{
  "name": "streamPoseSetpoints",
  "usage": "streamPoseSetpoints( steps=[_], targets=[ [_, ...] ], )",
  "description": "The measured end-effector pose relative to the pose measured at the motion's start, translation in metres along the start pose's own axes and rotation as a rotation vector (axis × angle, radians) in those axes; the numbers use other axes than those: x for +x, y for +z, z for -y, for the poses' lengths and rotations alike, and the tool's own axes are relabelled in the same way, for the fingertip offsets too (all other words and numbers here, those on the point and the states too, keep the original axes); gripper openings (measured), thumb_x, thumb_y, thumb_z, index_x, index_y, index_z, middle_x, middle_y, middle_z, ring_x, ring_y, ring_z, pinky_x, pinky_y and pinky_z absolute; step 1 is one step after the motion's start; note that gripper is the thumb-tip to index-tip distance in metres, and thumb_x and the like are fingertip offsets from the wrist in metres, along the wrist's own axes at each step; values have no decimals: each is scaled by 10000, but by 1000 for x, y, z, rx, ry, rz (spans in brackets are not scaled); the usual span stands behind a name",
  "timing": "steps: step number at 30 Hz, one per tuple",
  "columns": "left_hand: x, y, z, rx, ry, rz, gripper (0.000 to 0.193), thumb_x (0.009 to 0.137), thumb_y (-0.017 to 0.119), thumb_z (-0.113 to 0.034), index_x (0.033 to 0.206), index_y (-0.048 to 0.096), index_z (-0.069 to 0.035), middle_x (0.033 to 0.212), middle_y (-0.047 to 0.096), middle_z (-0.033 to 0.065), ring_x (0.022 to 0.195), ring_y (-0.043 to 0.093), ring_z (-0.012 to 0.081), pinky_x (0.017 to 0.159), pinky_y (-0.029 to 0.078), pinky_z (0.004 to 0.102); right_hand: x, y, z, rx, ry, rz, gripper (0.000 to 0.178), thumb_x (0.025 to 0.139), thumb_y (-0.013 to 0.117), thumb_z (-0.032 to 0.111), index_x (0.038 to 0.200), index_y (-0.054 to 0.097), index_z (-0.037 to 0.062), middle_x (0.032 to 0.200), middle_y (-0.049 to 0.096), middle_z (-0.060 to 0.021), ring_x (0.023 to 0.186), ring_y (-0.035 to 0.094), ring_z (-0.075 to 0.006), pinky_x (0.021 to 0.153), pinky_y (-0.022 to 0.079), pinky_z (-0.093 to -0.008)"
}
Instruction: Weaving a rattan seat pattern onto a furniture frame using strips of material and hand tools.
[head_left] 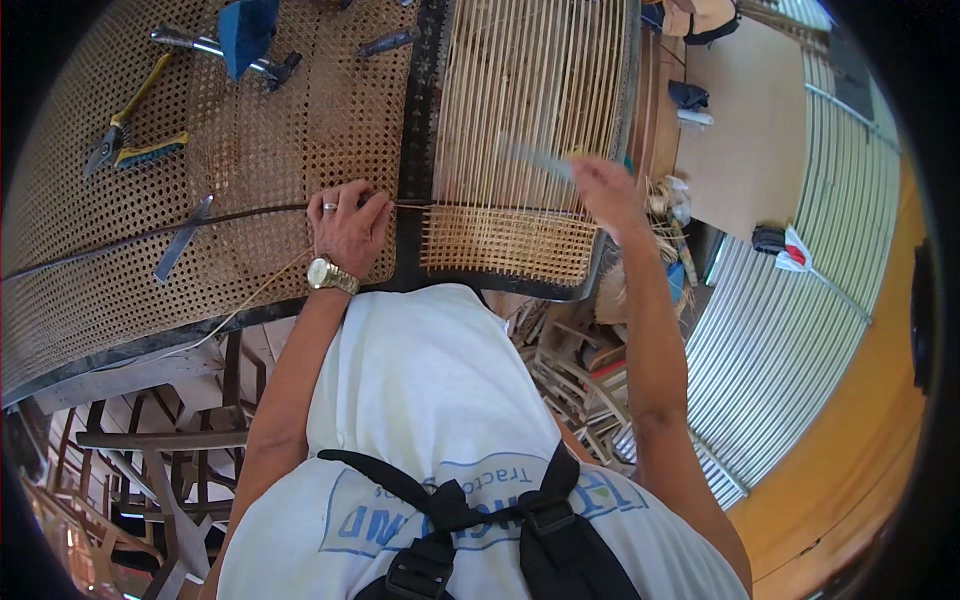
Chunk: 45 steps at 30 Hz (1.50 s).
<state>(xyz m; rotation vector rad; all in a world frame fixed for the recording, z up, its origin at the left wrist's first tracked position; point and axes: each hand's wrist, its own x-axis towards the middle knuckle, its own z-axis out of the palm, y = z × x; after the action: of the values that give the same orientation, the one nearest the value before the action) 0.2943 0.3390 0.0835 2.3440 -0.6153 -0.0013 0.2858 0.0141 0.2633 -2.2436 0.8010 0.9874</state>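
Observation:
My left hand (pixel 348 228), with a ring and a wristwatch, rests on the woven cane panel (pixel 240 150). Its fingers curl over a long thin dark rod (pixel 240 214) that crosses the panel and runs on rightward through the cane strands. My right hand (pixel 612 196) is raised over the right section's edge, closed on a flat pale grey strip (pixel 538 158) blurred by motion. Beneath that strip, lengthwise cane strands (pixel 530 90) are stretched in a dark frame (pixel 412 180). Nearest me, a band of crosswise weaving (pixel 505 243) fills this section. A loose cane strand (pixel 245 297) trails from near my left wrist.
Yellow-handled pruning shears (pixel 122 120), a hammer (pixel 270 68), a blue piece (pixel 245 35), a dark-handled tool (pixel 388 42) and another flat strip (pixel 183 240) lie on the panel. Wooden chair frames (pixel 170 440) stand below left. Cane scraps (pixel 665 205) lie at right.

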Motion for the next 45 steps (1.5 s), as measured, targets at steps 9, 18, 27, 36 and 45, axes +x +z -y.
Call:
streamPoseSetpoints(
  steps=[9,18,27,36,45],
  targets=[
    [5,-1,-3,-15,2,-28,129,834,761,-268,939,734,-198,1086,607,4,1040,572,241,989,365,475,-7,-14,-22,-138,47,-241,307,990,582,268,1180,694,55,890,684,-118,797,631,-226,745,514,-381],
    [8,-3,-7,-12,-19,-17,124,834,758,-281,919,736,-193,1073,613,1,1036,572,244,997,361,481,8,-33,-58,-470,-125,50,280,1005,593,251,1143,719,44,893,683,-60,822,609,-159,748,498,-338],
    [7,0,-3,-17,-17,-28,136,830,763,-288,919,740,-189,1080,617,-3,1036,579,241,989,360,477,0,-61,-82,-390,-198,79,302,996,568,271,1190,694,77,845,694,-112,804,670,-219,737,510,-351],
    [7,0,-4,-19,-39,2,154,834,771,-287,951,744,-189,1081,629,-2,1039,592,245,998,351,497,-21,-81,-82,-171,-61,-200,309,1004,558,242,1229,675,66,893,697,-101,799,641,-206,750,499,-357],
    [8,0,-5,0,-29,-21,142,839,756,-311,918,744,-193,1076,627,-4,1035,586,241,1011,349,495,-42,-77,-85,9,6,-498,291,1004,585,190,1243,680,53,795,617,-19,680,522,-93,627,444,-262]
  ],
)
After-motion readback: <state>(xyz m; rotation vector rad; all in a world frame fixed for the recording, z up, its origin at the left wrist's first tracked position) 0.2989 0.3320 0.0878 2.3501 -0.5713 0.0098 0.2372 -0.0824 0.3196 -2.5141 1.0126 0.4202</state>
